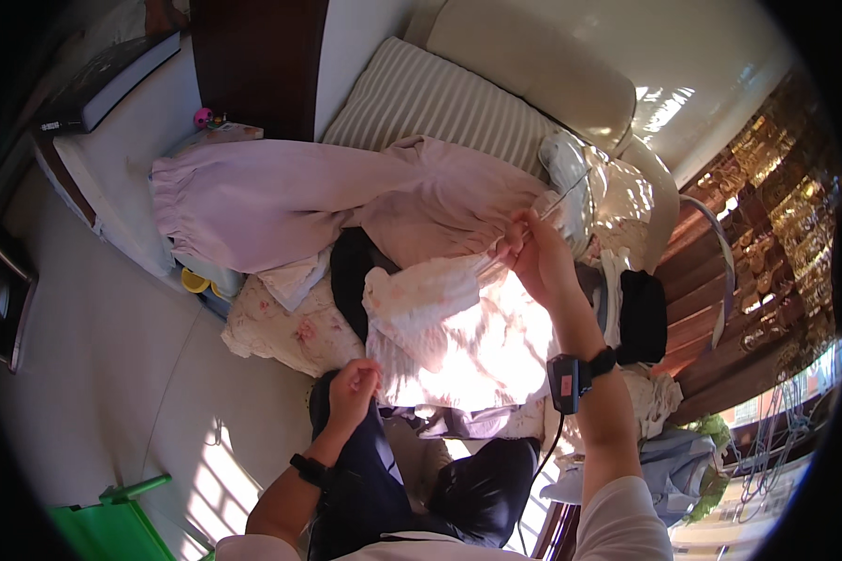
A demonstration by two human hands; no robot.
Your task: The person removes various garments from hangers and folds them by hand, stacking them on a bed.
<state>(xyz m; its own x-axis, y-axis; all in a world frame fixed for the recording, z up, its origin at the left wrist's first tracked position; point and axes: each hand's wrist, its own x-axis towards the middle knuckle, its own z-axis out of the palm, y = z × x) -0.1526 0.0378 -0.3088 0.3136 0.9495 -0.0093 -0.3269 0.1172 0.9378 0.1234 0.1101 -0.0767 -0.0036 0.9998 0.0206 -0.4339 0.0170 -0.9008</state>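
My right hand (537, 256) is closed around a thin wire (568, 193), possibly part of a clothes hanger, that sticks out up and to the right. Just below its fingers is the end of a pale floral garment (421, 291), spread before me and partly washed out by sunlight. My left hand (354, 393) is curled beside that garment's lower left edge; whether its fingers pinch the cloth is unclear. Beyond both hands lie pink trousers (274, 196) with gathered cuffs, stretched across the bed. A black cloth (354, 280) shows between the trousers and the floral garment.
A striped pillow (456, 105) lies at the back. Brown curtains (730, 273) hang at right, near folded black clothing (642, 315). A thick book (112, 84) rests on a ledge at upper left. A green plastic object (112, 526) stands on the floor at lower left.
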